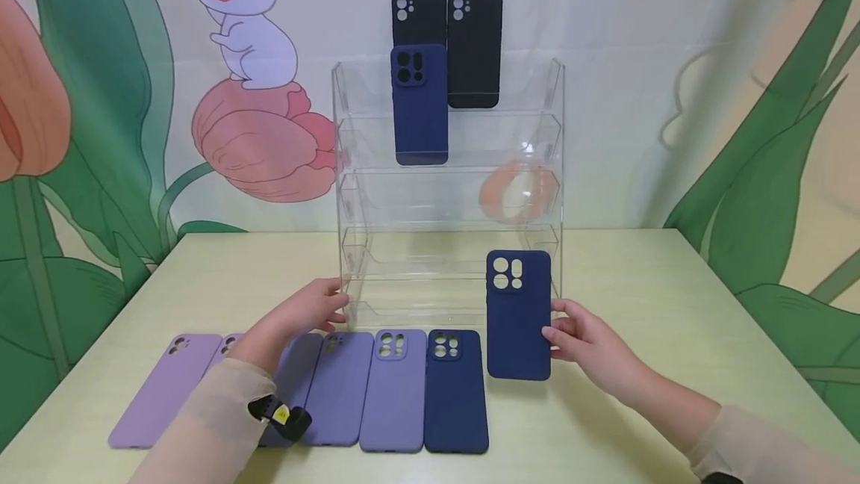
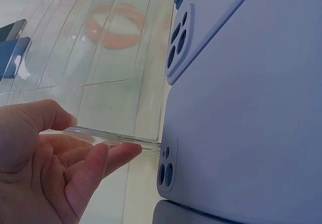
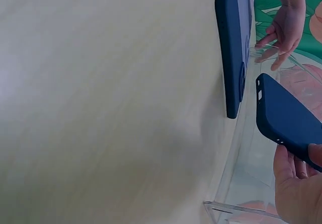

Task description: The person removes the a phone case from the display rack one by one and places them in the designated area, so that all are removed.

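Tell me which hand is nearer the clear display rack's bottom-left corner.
Left. The left hand touches the acrylic rack at that corner; the right hand holds a navy case up by the rack's other side.

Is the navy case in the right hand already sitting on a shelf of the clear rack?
No: the right hand holds the navy case upright in front of the clear rack, off every shelf.

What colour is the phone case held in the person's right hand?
Dark navy blue phone case, held by the right hand; clearest in the head view.
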A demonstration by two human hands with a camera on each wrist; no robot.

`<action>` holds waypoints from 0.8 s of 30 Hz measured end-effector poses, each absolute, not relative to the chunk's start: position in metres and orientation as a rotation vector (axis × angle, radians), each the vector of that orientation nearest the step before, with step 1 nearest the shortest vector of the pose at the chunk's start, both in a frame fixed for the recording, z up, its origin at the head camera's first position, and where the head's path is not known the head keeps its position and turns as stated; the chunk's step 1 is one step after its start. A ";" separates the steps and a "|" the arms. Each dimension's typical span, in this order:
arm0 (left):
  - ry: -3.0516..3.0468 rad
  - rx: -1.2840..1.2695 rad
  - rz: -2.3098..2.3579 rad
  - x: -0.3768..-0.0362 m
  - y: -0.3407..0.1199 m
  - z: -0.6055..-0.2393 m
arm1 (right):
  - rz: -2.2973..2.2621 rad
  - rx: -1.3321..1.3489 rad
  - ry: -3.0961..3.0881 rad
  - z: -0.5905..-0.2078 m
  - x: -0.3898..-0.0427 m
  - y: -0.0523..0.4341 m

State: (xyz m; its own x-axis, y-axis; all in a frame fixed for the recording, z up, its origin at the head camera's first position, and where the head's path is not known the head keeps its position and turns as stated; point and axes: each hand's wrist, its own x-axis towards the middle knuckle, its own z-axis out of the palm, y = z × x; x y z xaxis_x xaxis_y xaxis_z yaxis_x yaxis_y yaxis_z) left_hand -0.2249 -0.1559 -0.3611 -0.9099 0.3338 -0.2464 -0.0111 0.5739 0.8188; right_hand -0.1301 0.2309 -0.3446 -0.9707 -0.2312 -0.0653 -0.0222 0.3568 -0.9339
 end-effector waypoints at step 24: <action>2.441 0.265 1.268 -0.224 -0.156 -0.360 | -1.693 -0.237 2.205 -0.372 -0.115 0.236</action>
State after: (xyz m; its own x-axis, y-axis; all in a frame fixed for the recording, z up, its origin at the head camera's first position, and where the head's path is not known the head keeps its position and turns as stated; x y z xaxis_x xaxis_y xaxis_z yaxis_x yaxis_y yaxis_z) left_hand -0.2238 -0.1563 -0.3603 -0.9117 0.3325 -0.2413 -0.0062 0.5761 0.8173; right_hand -0.1152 0.2356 -0.3723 -0.9249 -0.3392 -0.1720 0.0784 0.2724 -0.9590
